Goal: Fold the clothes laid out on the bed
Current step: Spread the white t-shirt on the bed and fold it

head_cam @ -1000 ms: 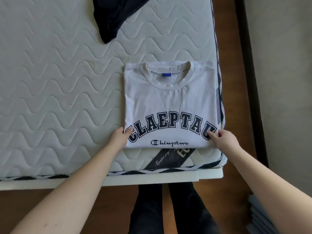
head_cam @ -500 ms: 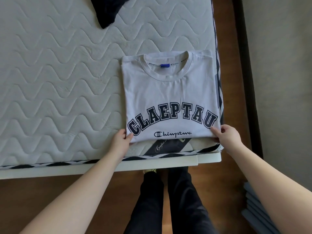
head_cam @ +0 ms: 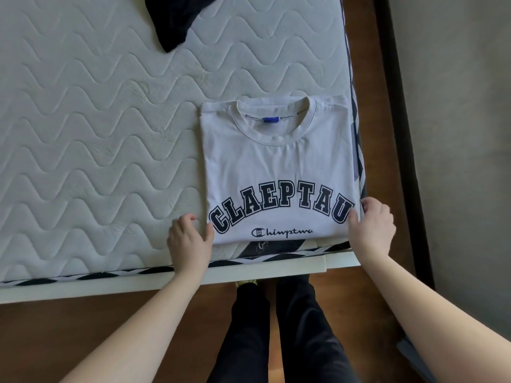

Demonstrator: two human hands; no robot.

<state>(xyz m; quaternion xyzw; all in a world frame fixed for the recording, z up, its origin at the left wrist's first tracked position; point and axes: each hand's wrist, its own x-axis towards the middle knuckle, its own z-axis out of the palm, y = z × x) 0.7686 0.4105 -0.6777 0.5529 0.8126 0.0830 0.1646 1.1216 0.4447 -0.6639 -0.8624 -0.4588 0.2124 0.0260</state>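
From the head cam you've got the white t-shirt (head_cam: 279, 172) lying flat and already folded into a neat rectangle at the near right corner of the mattress (head_cam: 83, 134), collar pointing away from you and the printed lettering along the edge closest to you. Its long axis runs straight away from your body, so the near hem sits right between your two hands. Your left hand (head_cam: 189, 241) is on the bottom left corner, thumb touching the fabric edge and fingers loosely curled against the mattress. I can't really tell if it's pinching the cloth or just resting on it. Your right hand (head_cam: 370, 228) is on the bottom right corner with the fingers curled around that edge, so it looks like it's gripping the shirt there. Both hands are about equally near, one per corner, so I'd guess the next move is lifting that near edge up toward the collar. A dark garment (head_cam: 177, 17) lies well apart at the far edge, not yet folded.
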